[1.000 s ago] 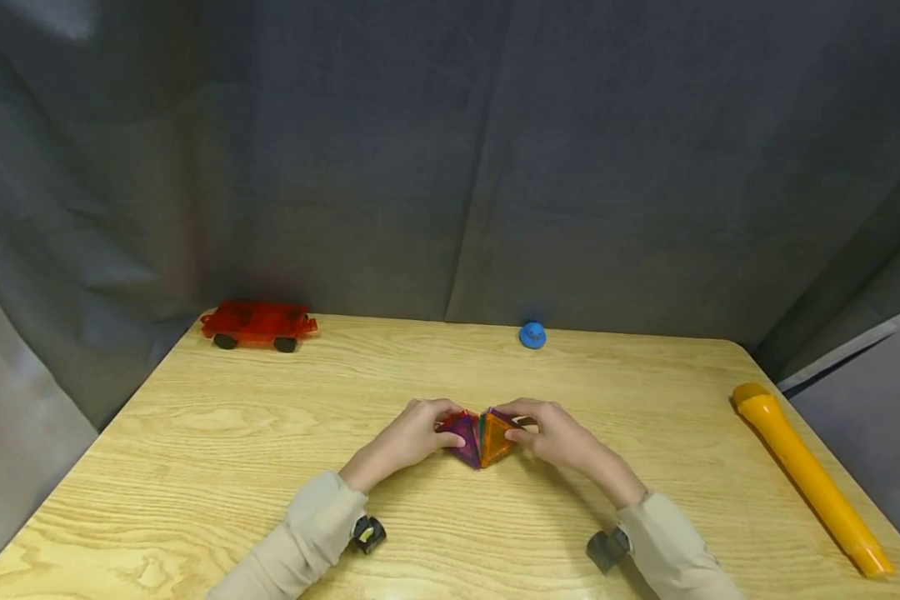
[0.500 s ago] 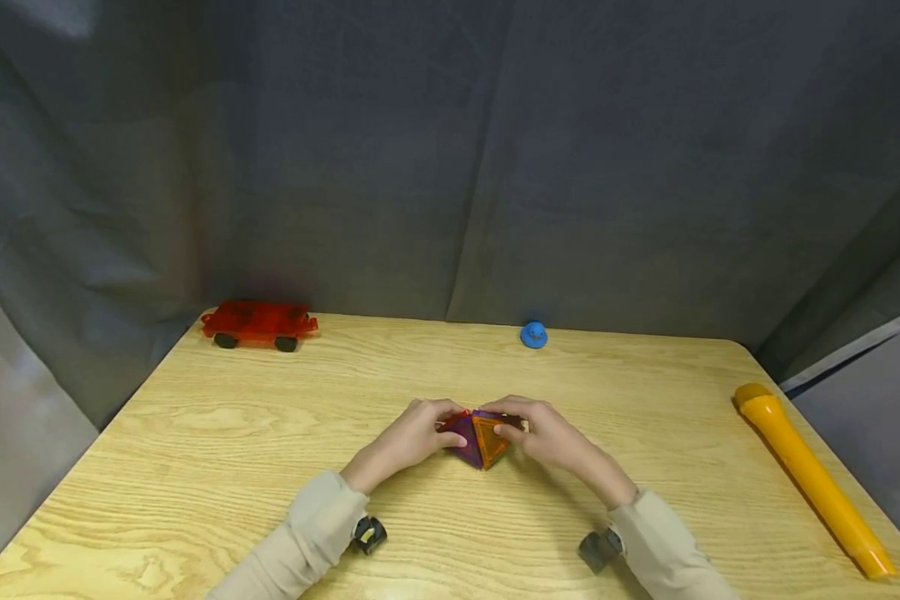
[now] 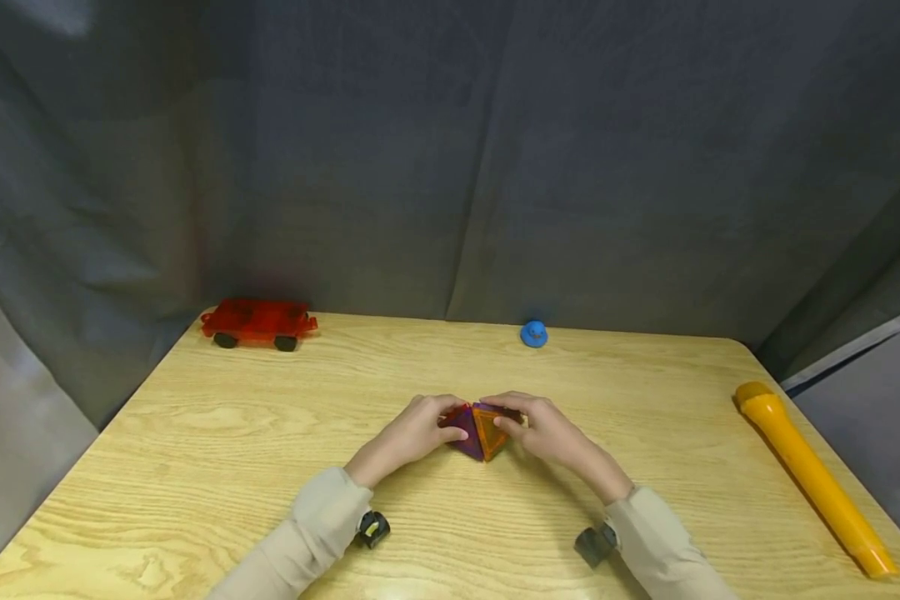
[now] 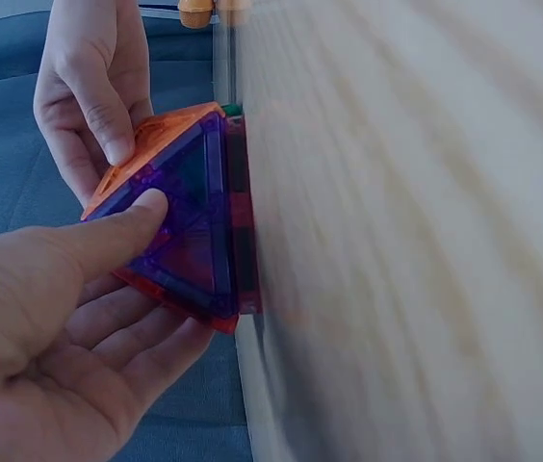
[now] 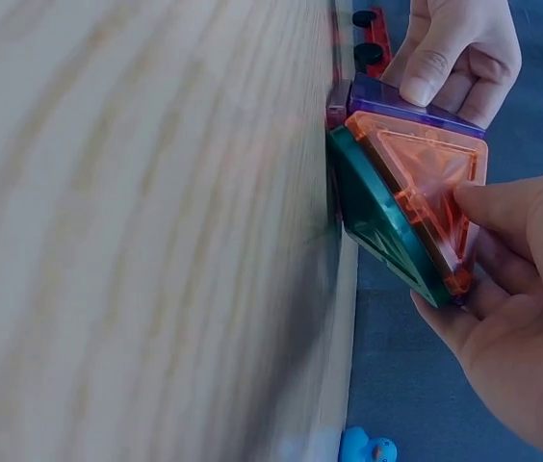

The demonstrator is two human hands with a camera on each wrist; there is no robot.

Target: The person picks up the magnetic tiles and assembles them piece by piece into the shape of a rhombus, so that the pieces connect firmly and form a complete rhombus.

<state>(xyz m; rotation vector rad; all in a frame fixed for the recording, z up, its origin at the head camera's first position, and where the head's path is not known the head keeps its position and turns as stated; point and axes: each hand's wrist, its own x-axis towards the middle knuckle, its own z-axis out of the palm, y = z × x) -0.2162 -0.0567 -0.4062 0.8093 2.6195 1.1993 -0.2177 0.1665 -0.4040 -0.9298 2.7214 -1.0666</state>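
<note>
Both hands hold translucent magnetic tiles near the middle of the table. My left hand [image 3: 416,429] pinches a purple triangular tile [image 4: 194,252], thumb on its face and fingers behind, by a red tile [image 4: 218,321]. My right hand [image 3: 546,432] grips an orange triangular tile [image 5: 435,164] with a green tile [image 5: 379,217] joined at its side. In the head view, the orange and purple tiles meet along one slanted edge and lean up to a shared peak. A flat reddish tile edge [image 4: 241,217] lies under the purple one, close to the tabletop. Fingers hide the back faces.
A red wheeled toy car base [image 3: 258,323] stands at the table's back left corner. Near the back edge sits a small blue duck [image 3: 534,334]. Along the right edge lies a long yellow-orange tube [image 3: 813,479] with a wider head. Dark curtain [image 3: 345,167] hangs behind the wooden table [image 3: 270,433].
The gap between the orange and purple tiles has closed as my right hand shifted left. Both hands and the tiles have then moved slightly away from me.
</note>
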